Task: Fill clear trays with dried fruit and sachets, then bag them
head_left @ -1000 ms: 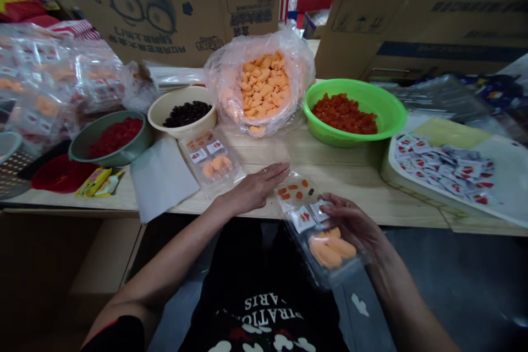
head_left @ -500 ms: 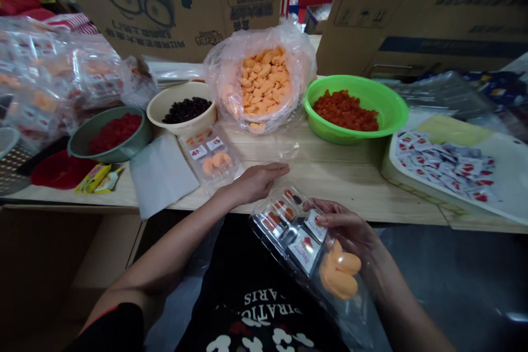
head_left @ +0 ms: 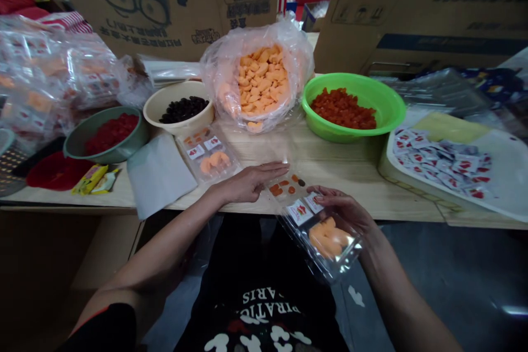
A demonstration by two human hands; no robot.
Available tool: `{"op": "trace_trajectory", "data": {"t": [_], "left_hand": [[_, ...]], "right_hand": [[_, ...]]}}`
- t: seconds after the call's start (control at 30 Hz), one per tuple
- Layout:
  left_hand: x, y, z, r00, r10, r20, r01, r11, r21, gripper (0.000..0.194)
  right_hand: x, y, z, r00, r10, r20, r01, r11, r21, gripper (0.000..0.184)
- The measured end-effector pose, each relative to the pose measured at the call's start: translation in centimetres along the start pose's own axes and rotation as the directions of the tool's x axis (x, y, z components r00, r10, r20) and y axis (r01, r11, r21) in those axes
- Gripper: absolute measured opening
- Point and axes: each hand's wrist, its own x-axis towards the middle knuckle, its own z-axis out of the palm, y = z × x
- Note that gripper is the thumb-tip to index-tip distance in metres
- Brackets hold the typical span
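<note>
A clear plastic tray (head_left: 307, 252) leans over the table's front edge, in my right hand (head_left: 344, 206), whose thumb lies on its near-right side. In its compartments lie small orange pieces (head_left: 275, 190), one dark piece (head_left: 301, 182), two printed white sachets (head_left: 298, 212) and, at the lower end, pale orange shell-shaped pieces (head_left: 328, 237). My left hand (head_left: 249, 182) rests with fingers stretched out beside the tray's far-left corner, holding nothing; whether it touches the plastic, I cannot tell. A similar filled tray (head_left: 209, 155) lies flat on the table to its left.
Behind stand a clear bag of orange pieces (head_left: 264, 82), a cream bowl of dark pieces (head_left: 152, 113), a grey-green bowl of red pieces (head_left: 72, 146) and a bright green bowl (head_left: 390, 107). At right, a white tray (head_left: 509, 176) holds sachets. Packed bags (head_left: 45, 77) pile up left; cardboard boxes (head_left: 412, 5) line the back.
My right hand has moved the tray forward and slightly left, so its far end now lies over the table edge beside my left hand. My left hand has barely shifted.
</note>
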Motion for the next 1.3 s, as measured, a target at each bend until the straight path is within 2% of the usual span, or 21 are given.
{"op": "trace_trajectory", "data": {"t": [0.1,0.23,0.33,0.4,0.43,0.5,0.57,0.63,0.77,0.87,1.07,1.17,1.3], "left_hand": [[0.3,-0.1,0.4,0.997,-0.044,0.058,0.036,0.992,0.125,0.111],[0.7,1.0,1.1,0.979,-0.165,0.120,0.115,0.933,0.342,0.107],[0.6,1.9,1.6,0.974,-0.169,0.149,0.110,0.934,0.341,0.107],[0.3,1.8,1.6,0.980,-0.140,0.144,0.096,0.956,0.277,0.111],[0.1,1.4,1.6,0.984,-0.137,0.113,0.106,0.964,0.242,0.112],[-0.2,0.4,1.3,0.986,-0.163,-0.020,0.164,0.969,0.185,0.112],[-0.5,-0.7,0.9,0.968,-0.196,-0.158,0.219,0.965,0.146,0.107],[-0.6,-1.4,0.4,0.960,-0.194,-0.204,0.223,0.966,0.130,0.098],[-0.6,-0.7,0.0,0.980,-0.156,-0.124,0.171,0.977,0.124,0.083],[-0.8,0.7,-0.2,0.989,-0.115,-0.091,0.125,0.985,0.118,0.081],[-1.6,1.3,-0.9,0.999,0.003,-0.052,0.002,0.997,0.083,0.106],[-1.7,1.1,-0.7,1.000,-0.015,0.015,0.013,0.995,0.103,0.113],[-1.2,1.4,0.9,0.989,-0.099,0.108,0.067,0.961,0.268,0.119]], "right_hand": [[0.4,0.2,-0.2,0.998,-0.049,-0.046,0.048,0.998,-0.034,0.034],[1.1,0.6,-0.6,0.985,-0.131,-0.114,0.124,0.990,-0.061,0.040],[1.7,0.6,-1.1,0.961,-0.216,-0.171,0.203,0.975,-0.092,0.042],[1.9,0.6,-1.2,0.966,-0.212,-0.150,0.197,0.975,-0.107,0.042],[1.9,0.5,-1.3,0.975,-0.186,-0.118,0.174,0.979,-0.108,0.042],[1.5,0.5,-1.1,0.992,-0.120,-0.046,0.114,0.987,-0.110,0.042],[0.9,0.5,-0.7,0.998,-0.064,0.019,0.065,0.992,-0.112,0.039],[0.3,0.4,-0.1,0.997,-0.025,0.075,0.034,0.993,-0.112,0.037],[-0.3,0.0,1.5,0.986,0.013,0.166,0.006,0.993,-0.117,0.036],[0.1,-0.4,2.0,0.984,0.022,0.178,0.000,0.993,-0.120,0.035],[0.8,-0.7,1.1,0.998,-0.008,0.068,0.018,0.990,-0.143,0.038],[1.1,-0.6,0.9,0.998,-0.055,-0.001,0.055,0.991,-0.125,0.040],[2.0,-0.2,0.8,0.991,-0.110,-0.078,0.100,0.987,-0.123,0.044]]}}
